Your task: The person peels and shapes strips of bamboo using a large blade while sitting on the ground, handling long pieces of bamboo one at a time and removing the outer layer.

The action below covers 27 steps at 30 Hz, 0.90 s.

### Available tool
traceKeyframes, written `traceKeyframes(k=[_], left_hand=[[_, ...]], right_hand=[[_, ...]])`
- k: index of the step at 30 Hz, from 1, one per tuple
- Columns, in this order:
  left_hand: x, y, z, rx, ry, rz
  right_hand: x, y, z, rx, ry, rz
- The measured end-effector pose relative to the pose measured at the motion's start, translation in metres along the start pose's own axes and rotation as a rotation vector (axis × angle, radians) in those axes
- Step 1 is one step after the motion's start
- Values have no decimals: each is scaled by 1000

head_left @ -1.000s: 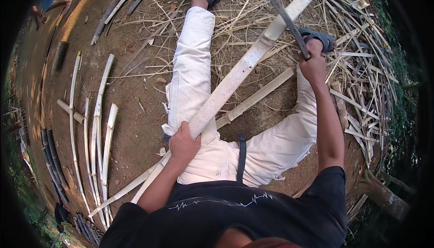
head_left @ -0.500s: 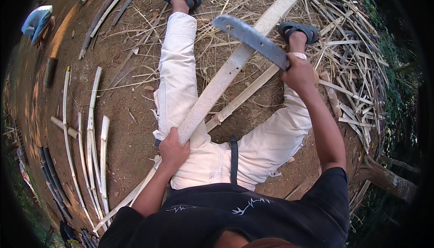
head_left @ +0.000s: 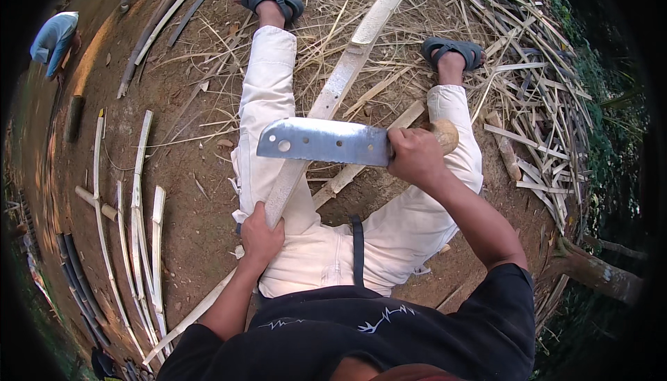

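My left hand is closed around the near end of a long, pale split-bamboo slat, close to my left thigh. The slat slants away to the upper right between my legs, with a step in its surface partway along. In my right hand is a cleaver, gripped at its rounded wooden handle. Its broad grey blade has several holes and lies flat to view across the slat, hiding part of it. Whether blade and slat touch, I cannot tell. Another bamboo piece lies on the ground beneath them.
Thin shavings litter the ground around my sandals. A heap of bamboo strips lies at the right, near a tree trunk. Split lengths and dark poles lie at the left. Another person bends down at the far left.
The cleaver has come back toward me along the slat, its blade turning from slanted to nearly crosswise. The slat's far end has swung a little left; my left hand keeps its hold.
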State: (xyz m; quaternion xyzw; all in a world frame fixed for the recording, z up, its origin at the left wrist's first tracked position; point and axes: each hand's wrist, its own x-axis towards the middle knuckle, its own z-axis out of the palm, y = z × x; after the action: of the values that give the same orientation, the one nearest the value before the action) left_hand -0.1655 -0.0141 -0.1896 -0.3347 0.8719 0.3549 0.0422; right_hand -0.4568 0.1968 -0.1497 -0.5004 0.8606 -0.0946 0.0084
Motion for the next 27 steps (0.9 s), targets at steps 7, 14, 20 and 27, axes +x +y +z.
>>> traceKeyframes(k=[7, 14, 20, 27], left_hand=[[-9, -10, -5, -28, 22, -38], [-5, -6, -5, -9, -7, -36], [-17, -7, -6, 10, 1, -30], [-22, -9, -14, -37, 12, 1]], right_hand=[[41, 51, -17, -98, 24, 381], [28, 28, -7, -162, 27, -44], [67, 55, -39, -183, 36, 389], [66, 74, -30, -221, 116, 271]])
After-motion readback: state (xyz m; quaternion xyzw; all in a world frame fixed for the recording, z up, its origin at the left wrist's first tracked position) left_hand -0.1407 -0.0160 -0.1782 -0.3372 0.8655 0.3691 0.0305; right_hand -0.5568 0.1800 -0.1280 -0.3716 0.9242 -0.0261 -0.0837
